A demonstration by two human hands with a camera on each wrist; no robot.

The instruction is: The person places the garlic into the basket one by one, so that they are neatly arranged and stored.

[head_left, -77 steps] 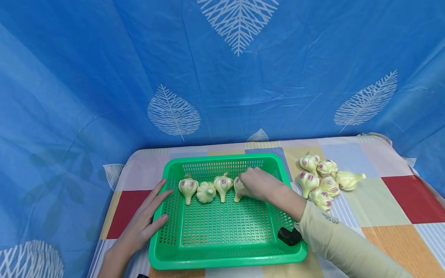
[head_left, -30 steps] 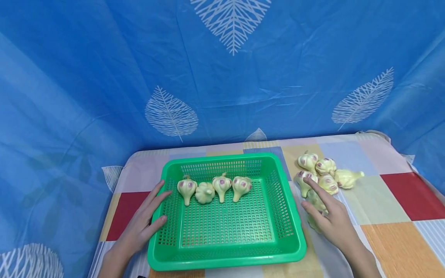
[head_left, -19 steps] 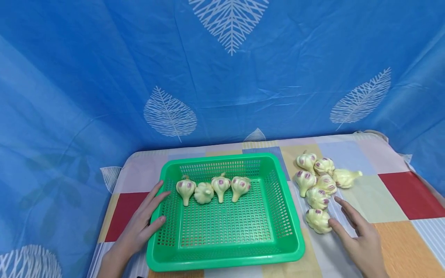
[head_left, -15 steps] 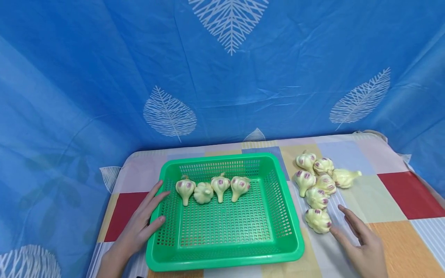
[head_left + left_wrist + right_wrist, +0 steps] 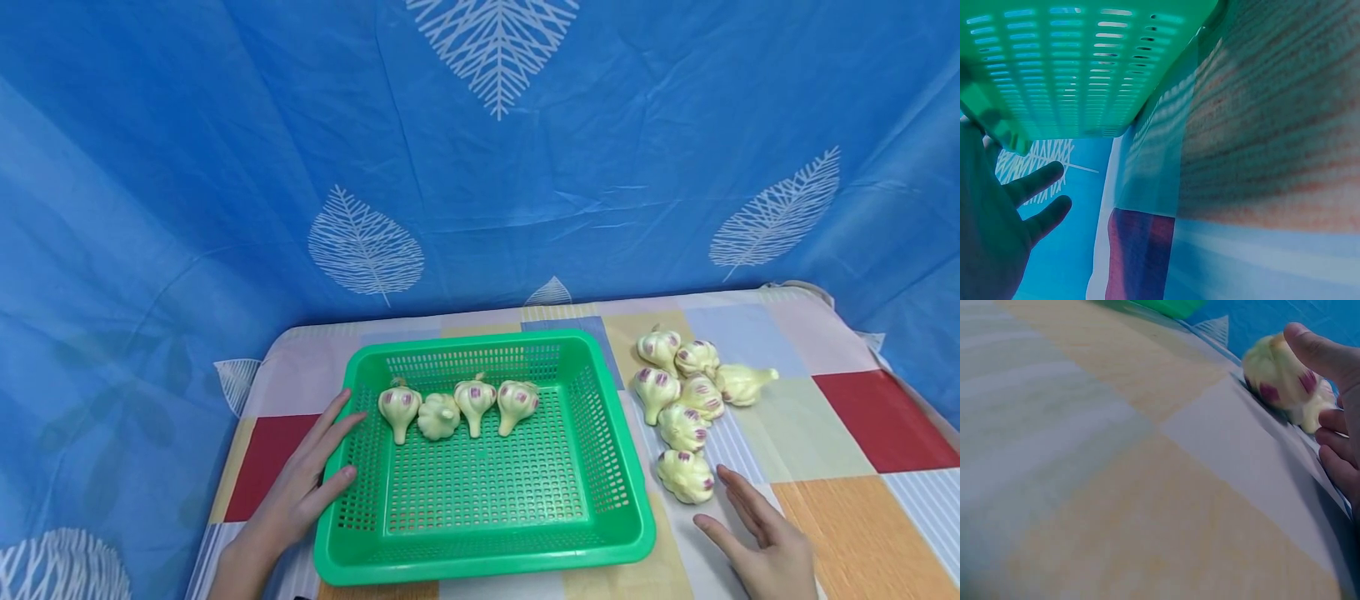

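In the head view, a green plastic basket (image 5: 480, 571) holds a row of several garlic bulbs, from the leftmost bulb (image 5: 400, 404) to the rightmost bulb (image 5: 517, 404). My left hand (image 5: 296, 492) lies along the basket's left rim with its fingers extended. To the right of the basket, more garlic bulbs (image 5: 684, 427) with purple streaks form a loose cluster. My right hand (image 5: 768, 533), fingers spread and nothing in them, is just right of and nearer than the front bulb (image 5: 686, 477). The right wrist view shows its thumb in front of that bulb (image 5: 1282, 375).
A patchwork tablecloth (image 5: 832, 529) covers the table. Blue curtains (image 5: 480, 208) with white leaf prints hang behind and at the sides. One bulb (image 5: 744, 384) at the cluster's right edge points its stem outward.
My right hand let go of the fourth bulb in the basket, moved right to the cluster, touched the front bulb and drew slightly back. My left hand stayed at the rim.
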